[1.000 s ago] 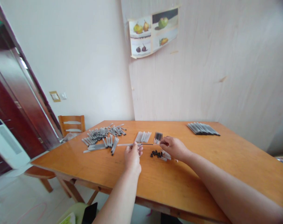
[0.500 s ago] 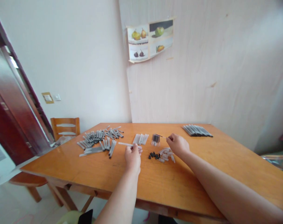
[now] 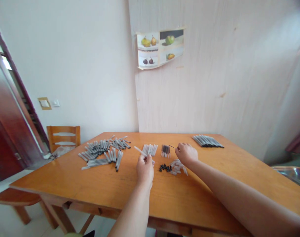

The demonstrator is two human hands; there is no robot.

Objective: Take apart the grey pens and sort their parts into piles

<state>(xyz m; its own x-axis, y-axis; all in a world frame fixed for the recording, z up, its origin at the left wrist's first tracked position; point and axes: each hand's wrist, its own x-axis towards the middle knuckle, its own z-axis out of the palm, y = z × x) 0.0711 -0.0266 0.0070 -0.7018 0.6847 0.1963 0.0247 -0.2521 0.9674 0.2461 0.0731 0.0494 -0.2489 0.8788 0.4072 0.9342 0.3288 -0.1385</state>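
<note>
My left hand pinches a clear pen barrel, which points up and to the left. My right hand is closed on a thin dark refill, its tip sticking out to the left. Between the hands lie a row of clear barrels and a row of dark refills. Nearer to me are small black plugs and a pile of clear caps.
Many grey pens with black ends are heaped on the left of the wooden table. A neat row of pens lies at the back right. A chair stands beyond the left edge.
The view has shifted slightly. My left hand has moved a little right with the barrel, which now tilts more steeply. My right hand still holds the refill.
</note>
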